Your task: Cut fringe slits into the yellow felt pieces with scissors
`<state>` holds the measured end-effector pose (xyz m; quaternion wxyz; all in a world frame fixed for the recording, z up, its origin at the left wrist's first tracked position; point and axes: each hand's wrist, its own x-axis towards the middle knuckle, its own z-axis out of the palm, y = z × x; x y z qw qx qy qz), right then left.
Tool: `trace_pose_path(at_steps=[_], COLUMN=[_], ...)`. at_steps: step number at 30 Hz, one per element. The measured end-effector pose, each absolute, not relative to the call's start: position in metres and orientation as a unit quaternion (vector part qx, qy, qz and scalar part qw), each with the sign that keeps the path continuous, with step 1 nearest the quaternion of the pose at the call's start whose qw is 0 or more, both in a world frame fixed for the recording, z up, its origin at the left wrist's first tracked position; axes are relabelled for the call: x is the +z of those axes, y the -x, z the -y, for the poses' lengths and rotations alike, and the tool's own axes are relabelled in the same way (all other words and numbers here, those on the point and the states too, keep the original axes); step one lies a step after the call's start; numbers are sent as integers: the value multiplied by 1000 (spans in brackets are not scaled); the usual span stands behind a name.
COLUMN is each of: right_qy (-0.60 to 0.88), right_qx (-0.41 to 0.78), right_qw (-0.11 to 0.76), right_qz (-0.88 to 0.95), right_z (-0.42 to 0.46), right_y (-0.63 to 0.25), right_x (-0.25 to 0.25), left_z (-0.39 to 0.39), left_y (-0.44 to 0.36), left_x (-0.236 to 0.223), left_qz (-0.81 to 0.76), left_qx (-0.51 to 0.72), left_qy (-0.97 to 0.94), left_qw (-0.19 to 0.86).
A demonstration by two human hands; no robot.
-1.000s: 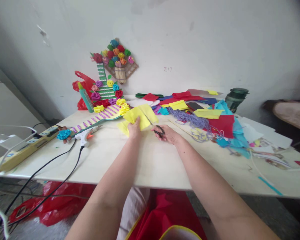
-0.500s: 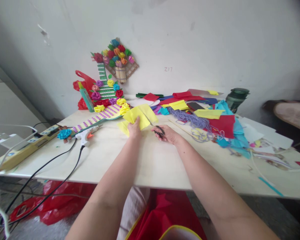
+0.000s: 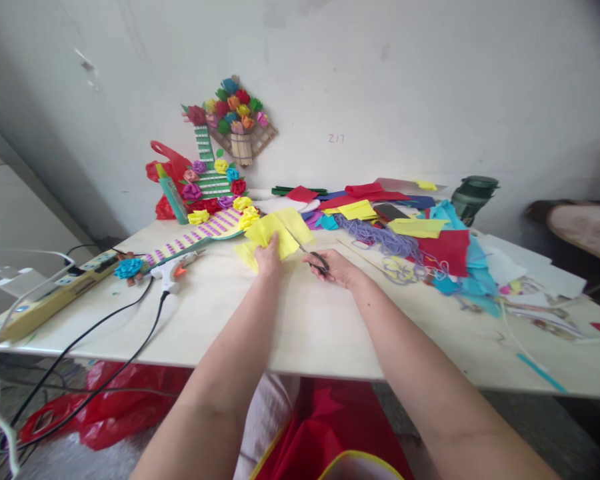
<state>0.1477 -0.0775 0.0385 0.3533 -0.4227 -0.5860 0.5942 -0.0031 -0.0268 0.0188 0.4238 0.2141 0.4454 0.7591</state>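
Observation:
My left hand [image 3: 269, 255] pinches yellow crepe paper [image 3: 260, 232] over the middle of the table, thumb on top. In my right hand [image 3: 333, 267] is a pair of scissors [image 3: 320, 262], fingers closed round the dark handles. The blades point up and left and lie at the paper, between its main part and the piece on the right. Left of the paper, a decorated strip with purple-and-white rows [image 3: 195, 239] carries yellow paper flowers [image 3: 249, 218]. A white glue gun [image 3: 169, 272] lies nearer to me on the left.
A power strip [image 3: 55, 297] with cables runs along the left edge. A green glue bottle [image 3: 173, 197] leans at the back left. Purple yarn [image 3: 380, 237], red paper [image 3: 447, 250] and blue paper [image 3: 480, 267] cover the right side. A dark green flask [image 3: 473, 200] stands behind.
The yellow paper's right-hand piece has shifted very slightly left. My hands and the scissors are almost where they were.

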Motion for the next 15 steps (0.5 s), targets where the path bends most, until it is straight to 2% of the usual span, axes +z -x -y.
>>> trace_pose_path(at_steps=[15], right_qy=[429], right_qx=[597], right_qw=[357], right_qz=[576], right_z=[77], right_y=[-145], right_x=[39], left_z=[27], left_y=[4], left_x=[20], left_qz=[-460], left_qx=[751], left_qy=[-212], left_qw=[423])
